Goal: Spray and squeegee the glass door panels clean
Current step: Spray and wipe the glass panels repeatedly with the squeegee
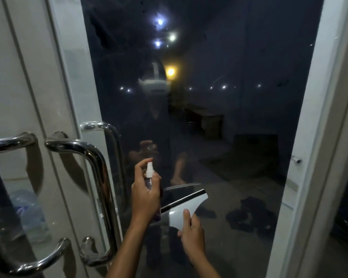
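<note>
A dark glass door panel (pixel 219 97) fills the middle of the head view and mirrors my figure and some lights. My left hand (pixel 146 194) grips a small clear spray bottle (pixel 150 173) with a white nozzle, held upright close to the glass, with the index finger curled over the top. Just to its right and lower, my right hand (pixel 192 234) holds a white squeegee (pixel 184 209) by its handle. Its black rubber blade points up and to the left, near the glass.
A curved chrome door handle (pixel 97 163) stands on the panel's white frame (pixel 68 77), left of my hands. Another handle (pixel 12 141) sits on the neighbouring door at far left. A water jug (pixel 30 215) shows through that door. The right door frame (pixel 313 137) bounds the glass.
</note>
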A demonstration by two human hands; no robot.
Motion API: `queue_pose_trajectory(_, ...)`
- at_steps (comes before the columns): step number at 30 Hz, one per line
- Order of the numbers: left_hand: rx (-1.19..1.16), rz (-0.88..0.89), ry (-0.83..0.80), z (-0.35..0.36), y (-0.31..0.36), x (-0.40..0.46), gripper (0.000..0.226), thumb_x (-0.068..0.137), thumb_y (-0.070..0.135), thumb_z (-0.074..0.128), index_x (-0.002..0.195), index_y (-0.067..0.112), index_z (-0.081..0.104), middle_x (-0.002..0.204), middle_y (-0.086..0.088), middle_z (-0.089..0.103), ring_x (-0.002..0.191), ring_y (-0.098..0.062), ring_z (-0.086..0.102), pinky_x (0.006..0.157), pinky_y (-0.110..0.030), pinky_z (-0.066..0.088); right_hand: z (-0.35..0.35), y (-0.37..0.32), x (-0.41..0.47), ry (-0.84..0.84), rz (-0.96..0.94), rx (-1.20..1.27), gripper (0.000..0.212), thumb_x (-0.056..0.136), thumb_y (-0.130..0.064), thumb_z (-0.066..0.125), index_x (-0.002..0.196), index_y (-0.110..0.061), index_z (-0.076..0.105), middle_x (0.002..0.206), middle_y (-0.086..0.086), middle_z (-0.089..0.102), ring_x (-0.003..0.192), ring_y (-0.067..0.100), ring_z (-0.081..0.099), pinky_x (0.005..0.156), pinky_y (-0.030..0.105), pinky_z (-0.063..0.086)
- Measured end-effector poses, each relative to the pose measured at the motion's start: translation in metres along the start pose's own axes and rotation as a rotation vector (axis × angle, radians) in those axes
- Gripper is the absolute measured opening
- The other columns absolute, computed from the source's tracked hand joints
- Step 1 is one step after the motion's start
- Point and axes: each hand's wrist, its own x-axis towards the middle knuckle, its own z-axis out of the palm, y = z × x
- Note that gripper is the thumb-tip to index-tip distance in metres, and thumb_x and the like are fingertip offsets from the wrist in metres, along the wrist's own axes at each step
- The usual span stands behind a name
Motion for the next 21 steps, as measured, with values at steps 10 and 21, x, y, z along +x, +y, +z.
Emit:
queue_pose_trajectory(10,-0.005,0.136,-0.037,0.035,0.040,0.048,0.040,0.099,0.009,0.055,0.121,0.042,0.051,0.075,-0.014,0.061,0.059,-0.034,0.057,0.053,-0.053,0.050,-0.091,-0.074,0.053,0.000,-0.464,-0.490,0.057,0.086,-0.078,0.028,0.111,-0.032,0.050,0.100,-0.007,0.069,0.096,0.022,0.065,0.086,0.043,0.051)
queue_pose_trajectory(21,0.067,0.418,0.153,0.012,0.156,0.200,0.029,0.099,0.021,0.053,0.121,0.039,0.049,0.079,-0.005,0.065,0.062,-0.027,0.065,0.055,-0.055,0.056,-0.136,-0.323,0.114,0.232,-1.222,-0.669,0.051,0.090,-0.069,0.029,0.084,-0.025,0.054,0.057,-0.011,0.050,0.057,0.017,0.058,0.057,0.034,0.044)
